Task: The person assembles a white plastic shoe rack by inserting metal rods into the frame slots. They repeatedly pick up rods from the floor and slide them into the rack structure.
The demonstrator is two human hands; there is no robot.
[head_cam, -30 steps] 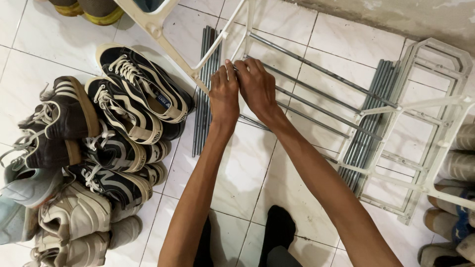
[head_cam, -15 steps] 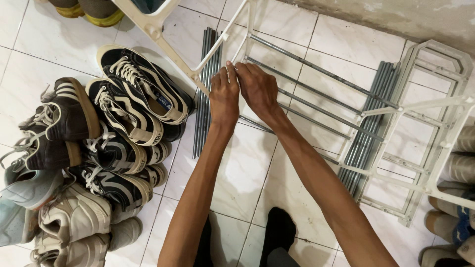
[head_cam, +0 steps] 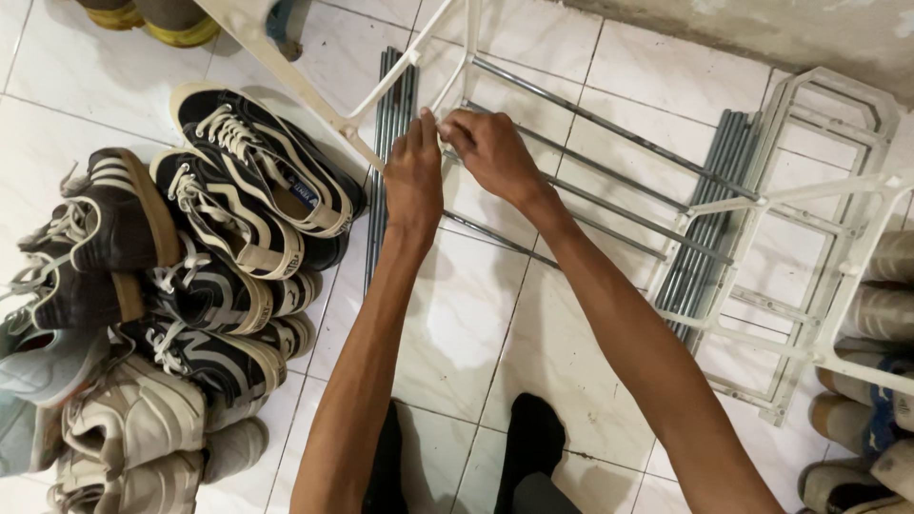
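Beside heaped sneakers [head_cam: 219, 228], left hand [head_cam: 412, 179] and right hand [head_cam: 490, 152] pinch a metal rod [head_cam: 609, 211] at the white rack frame [head_cam: 381, 90].

Bare white tiles [head_cam: 466, 314] open between our arms, heap of sneakers [head_cam: 181, 276] crowding our left, loose metal rods [head_cam: 388, 143] beside them, fitted rack bars [head_cam: 590, 181] and white side frame [head_cam: 809, 238] hemming our right.

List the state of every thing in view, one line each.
Left hand: pinching the white frame's joint.
Right hand: gripping a grey rod's end at that joint.
White side frame: raised, tilted.
Rack rods: fitted between frames.
Spare rods: bundled flat on the floor.
Sneakers: piled, laced.
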